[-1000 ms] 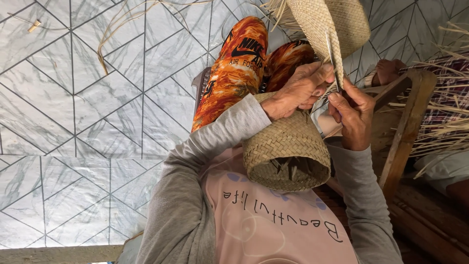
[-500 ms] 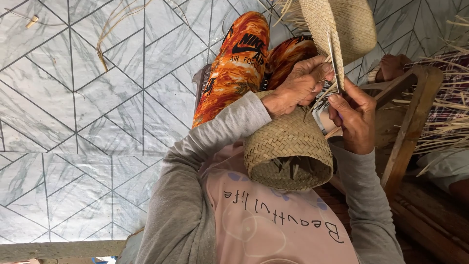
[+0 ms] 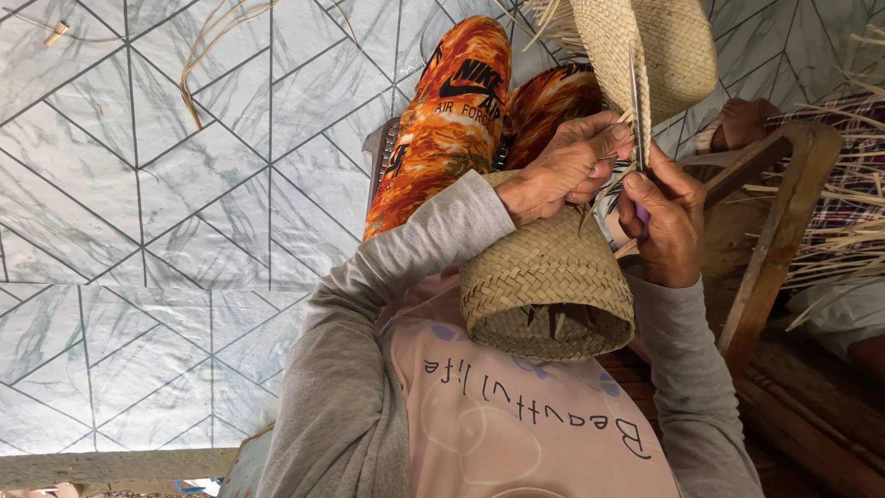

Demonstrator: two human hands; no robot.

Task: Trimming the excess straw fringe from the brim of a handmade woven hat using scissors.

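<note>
- The left hand [image 3: 564,171] is curling its fingers [image 3: 604,148] tight, pinching straw strips [image 3: 619,129] at the edge of a woven basket [image 3: 546,286].
- The right hand [image 3: 666,221] is closing its fingers [image 3: 645,189] w/ the thumb around a thin tool; a bit of purple handle [image 3: 642,214] is peeking out under the thumb.
- A long thin metal blade [image 3: 635,101] is sticking up from the right fingers, going across the weave above them. Can't tell exactly what tool it is.
- The basket is sitting just below both sets of fingers, on the person's lap, w/ its open mouth facing the camera. The left fingers are touching its top end.
- A 2nd woven piece [image 3: 659,51], same straw colour, is hanging just above the fingers, w/ loose strip ends poking out on its left.
- The straw strips are running btwn the 2 pieces, right where the fingertips are meeting.
- Orange patterned trousers [image 3: 442,120] are lying beyond the left fingers.
- A wooden chair arm [image 3: 784,212] is standing just right of the right fingers, & loose straw [image 3: 848,231] is piling past it.
- Grey tiled floor [image 3: 138,203] is spreading far left of the fingers, w/ a few stray strips [image 3: 207,46] lying on it.
- Grey sleeves [image 3: 369,332] & a pink shirt [image 3: 516,433] are showing below the fingers, nearest the camera.
</note>
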